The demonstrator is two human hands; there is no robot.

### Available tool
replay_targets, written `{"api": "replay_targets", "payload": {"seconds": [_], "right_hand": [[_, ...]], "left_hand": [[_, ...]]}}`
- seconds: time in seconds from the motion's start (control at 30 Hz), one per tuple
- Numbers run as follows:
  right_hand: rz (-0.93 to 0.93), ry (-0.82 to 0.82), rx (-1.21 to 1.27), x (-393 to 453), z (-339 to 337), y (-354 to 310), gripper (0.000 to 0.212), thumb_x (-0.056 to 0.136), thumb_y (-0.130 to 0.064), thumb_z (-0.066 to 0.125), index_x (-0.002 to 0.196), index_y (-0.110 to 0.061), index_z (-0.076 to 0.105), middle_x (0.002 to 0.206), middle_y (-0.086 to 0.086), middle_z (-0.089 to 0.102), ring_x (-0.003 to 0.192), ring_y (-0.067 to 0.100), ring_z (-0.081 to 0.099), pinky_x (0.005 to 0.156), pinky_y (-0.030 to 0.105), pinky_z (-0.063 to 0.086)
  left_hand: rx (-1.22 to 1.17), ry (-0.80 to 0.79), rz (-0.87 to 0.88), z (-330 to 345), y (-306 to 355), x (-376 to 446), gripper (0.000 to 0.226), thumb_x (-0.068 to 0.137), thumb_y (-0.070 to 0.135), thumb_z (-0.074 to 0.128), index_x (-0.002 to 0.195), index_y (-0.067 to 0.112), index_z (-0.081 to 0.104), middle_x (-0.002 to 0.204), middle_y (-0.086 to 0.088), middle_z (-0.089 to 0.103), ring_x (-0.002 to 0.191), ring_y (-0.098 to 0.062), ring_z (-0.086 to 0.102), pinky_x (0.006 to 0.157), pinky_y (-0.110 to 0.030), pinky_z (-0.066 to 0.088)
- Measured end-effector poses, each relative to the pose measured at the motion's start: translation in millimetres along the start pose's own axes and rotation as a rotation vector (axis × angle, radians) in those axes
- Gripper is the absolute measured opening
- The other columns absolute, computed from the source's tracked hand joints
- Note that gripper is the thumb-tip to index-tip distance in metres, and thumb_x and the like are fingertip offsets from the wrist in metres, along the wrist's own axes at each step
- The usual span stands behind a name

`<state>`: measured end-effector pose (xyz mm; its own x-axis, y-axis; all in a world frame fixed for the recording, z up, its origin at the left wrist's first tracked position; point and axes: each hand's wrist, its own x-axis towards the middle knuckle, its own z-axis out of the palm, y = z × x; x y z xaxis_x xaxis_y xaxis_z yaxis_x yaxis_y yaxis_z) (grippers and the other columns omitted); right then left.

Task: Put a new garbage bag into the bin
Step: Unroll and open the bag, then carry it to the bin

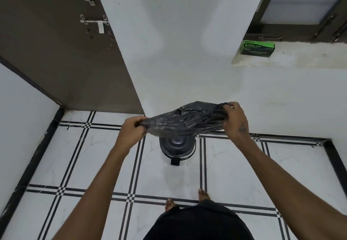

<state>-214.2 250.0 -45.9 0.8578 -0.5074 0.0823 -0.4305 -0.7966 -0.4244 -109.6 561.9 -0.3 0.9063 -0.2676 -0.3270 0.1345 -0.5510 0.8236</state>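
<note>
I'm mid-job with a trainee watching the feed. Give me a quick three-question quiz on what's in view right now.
1. True or false: the lid of the bin on the floor is already open.
2. What holds the black garbage bag? A) left hand only B) right hand only C) both hands, one at each end
3. Fill in: the green box of garbage bags sits on the ____ at upper right.

Key:
1. False; the lid looks shut.
2. C; the left hand and right hand stretch the bag above the bin.
3. Ledge below the window.
</note>
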Motion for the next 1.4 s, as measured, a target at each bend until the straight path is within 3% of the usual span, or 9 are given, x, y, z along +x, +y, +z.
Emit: {"api": "replay_targets", "payload": {"seconds": [0.23,0.4,0.57,0.7,0.83,1.03,1.2,1.3,1.4], "right_hand": [[-0.112,-0.115,0.235,-12,10,-14,0.056,0.068,0.026,0.04,0.096,-0.007,0.075,0.117,0.005,0.058,0.105,0.026,0.059,0.09,0.036,0.051],[-0.033,-0.314,0.285,-13,10,-31,0.065,0.073,0.025,0.034,0.12,-0.004,0.067,0.134,0.008,0.051,0.122,0.022,0.05,0.102,0.021,0.038],[0.436,-0.112,0.391,-4,8,-29,0.016,0.081,-0.014,0.054,0.079,-0.002,0.064,0.083,0.015,0.064,0.07,0.025,0.055,0.066,0.03,0.044],[0.511,-0.002,0.381,-5,16,-40,0.056,0.077,-0.048,0.068,0.117,-0.01,0.057,0.138,0.009,0.04,0.103,0.028,0.059,0.095,0.04,0.051],[0.547,0.083,0.463,-5,26,-54,0.066,0.081,-0.029,0.075,0.135,-0.009,0.043,0.139,0.012,0.044,0.118,0.033,0.056,0.104,0.042,0.046],[0.314,-0.021,0.492,-13,31,-62,0.052,0.087,-0.007,0.069,0.133,-0.005,0.045,0.131,0.014,0.057,0.124,0.029,0.053,0.108,0.038,0.041],[0.022,-0.074,0.112,-28,27,-45,0.038,0.083,0.004,0.049,0.118,-0.012,0.053,0.124,0.01,0.052,0.099,0.035,0.058,0.079,0.036,0.048],[0.013,-0.147,-0.001,-37,25,-21,0.03,0.065,0.004,0.044,0.079,-0.021,0.055,0.109,-0.001,0.051,0.086,0.028,0.057,0.059,0.026,0.037],[0.054,-0.146,-0.044,-37,26,-10,0.043,0.064,0.009,0.048,0.089,-0.021,0.065,0.121,-0.003,0.051,0.096,0.026,0.057,0.07,0.032,0.05]], "left_hand": [[-0.896,-0.055,-0.278,6,14,-6,0.029,0.098,0.0,0.037,0.095,0.006,0.065,0.08,-0.007,0.073,0.082,-0.021,0.069,0.067,-0.041,0.062],[-0.687,-0.029,-0.274,24,12,-6,0.026,0.095,0.012,0.04,0.101,0.012,0.065,0.094,-0.008,0.071,0.082,-0.023,0.068,0.058,-0.03,0.054],[-0.27,0.037,-0.089,16,-4,-14,0.01,0.091,0.027,0.052,0.088,0.022,0.06,0.085,0.0,0.065,0.079,-0.02,0.061,0.067,-0.03,0.049],[0.061,-0.035,0.022,17,-15,-24,0.031,0.077,0.056,0.072,0.091,0.029,0.065,0.086,0.012,0.068,0.078,-0.008,0.066,0.061,-0.021,0.046],[0.277,0.159,0.119,19,-23,-16,0.025,0.088,0.044,0.064,0.087,0.02,0.07,0.076,0.007,0.068,0.074,-0.012,0.063,0.056,-0.016,0.037],[-0.403,0.205,-0.161,8,-24,0,0.015,0.091,0.02,0.055,0.096,0.012,0.066,0.096,-0.002,0.07,0.088,-0.019,0.064,0.072,-0.027,0.05],[-1.058,0.162,-0.357,-10,-26,14,0.033,0.096,0.016,0.043,0.116,0.002,0.066,0.115,-0.013,0.07,0.106,-0.027,0.067,0.089,-0.038,0.056],[-1.201,0.264,-0.381,-19,-22,19,0.027,0.101,0.013,0.038,0.112,0.008,0.062,0.108,-0.011,0.069,0.096,-0.024,0.067,0.075,-0.036,0.057],[-1.098,0.352,-0.353,-14,-23,22,0.022,0.099,0.014,0.043,0.111,0.012,0.061,0.102,-0.008,0.066,0.088,-0.024,0.065,0.066,-0.033,0.056]]}}
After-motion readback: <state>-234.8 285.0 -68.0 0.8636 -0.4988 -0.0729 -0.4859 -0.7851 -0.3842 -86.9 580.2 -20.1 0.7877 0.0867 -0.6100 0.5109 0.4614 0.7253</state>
